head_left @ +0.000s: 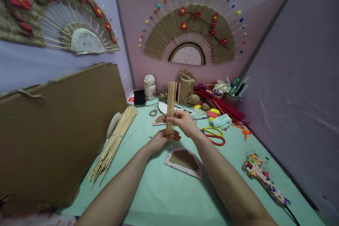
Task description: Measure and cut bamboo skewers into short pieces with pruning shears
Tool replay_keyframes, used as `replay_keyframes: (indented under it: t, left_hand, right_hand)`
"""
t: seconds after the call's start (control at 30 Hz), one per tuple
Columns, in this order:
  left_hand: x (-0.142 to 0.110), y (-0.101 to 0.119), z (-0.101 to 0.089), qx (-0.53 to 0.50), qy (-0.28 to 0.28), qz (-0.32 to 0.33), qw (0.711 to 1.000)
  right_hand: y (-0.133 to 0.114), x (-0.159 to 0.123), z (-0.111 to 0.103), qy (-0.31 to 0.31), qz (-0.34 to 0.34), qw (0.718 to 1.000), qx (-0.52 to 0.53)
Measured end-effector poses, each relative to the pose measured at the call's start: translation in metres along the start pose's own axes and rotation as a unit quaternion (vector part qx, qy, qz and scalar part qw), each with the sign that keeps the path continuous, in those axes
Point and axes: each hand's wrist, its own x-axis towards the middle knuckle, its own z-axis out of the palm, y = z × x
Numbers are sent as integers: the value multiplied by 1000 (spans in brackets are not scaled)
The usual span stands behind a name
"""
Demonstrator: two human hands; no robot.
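Note:
A small bundle of thin wooden sticks (171, 95) stands upright over the middle of the table, gripped by both hands. My left hand (160, 140) closes around its lower end. Higher up, my right hand (182, 122) pinches the bundle with thumb and fingers, and one stick (179, 93) leans apart from the others. Below the hands lies a half-round cardboard piece with a pink-dotted fabric border (182, 173). Behind the bundle a second such piece (156, 124) is partly covered by my hands.
Left lies a larger tied bundle of sticks (116, 137) beside a cardboard sheet (60, 130). Scissors (218, 137) and a patterned glue gun (265, 180) lie right. Twine spools (186, 88), a white jar (149, 87) and a pen cup (233, 99) line the back; decorated fans (190, 31) hang above.

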Motion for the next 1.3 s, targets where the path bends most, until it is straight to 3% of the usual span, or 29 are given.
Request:
replay_keyframes:
  t: [0.23, 0.4, 0.53, 0.63, 0.83, 1.07, 1.3]
  left_hand:
    - [1, -4, -2, 37, -22, 20, 999]
    - [-3, 3, 0, 63, -9, 27, 998]
    - [-13, 12, 10, -11, -51, 21, 998]
    - [-20, 14, 22, -85, -87, -25, 992]
    - [-21, 2, 40, -199, -93, -110, 969]
    - [-19, 1, 44, -173, -58, -124, 975]
    - [-22, -2, 51, -133, -52, -145, 979]
  right_hand:
    - [0, -3, 4, -41, 10, 999, 35]
    - [-1, -4, 6, -35, 2, 998, 45]
    - [-12, -10, -2, 9, 14, 996, 83]
    - [-16, -22, -17, 51, 24, 996, 69]
    - [8, -54, -40, 47, 83, 995, 2]
    - [34, -65, -35, 133, 50, 990, -14]
    - [41, -70, -35, 202, 29, 976, -71]
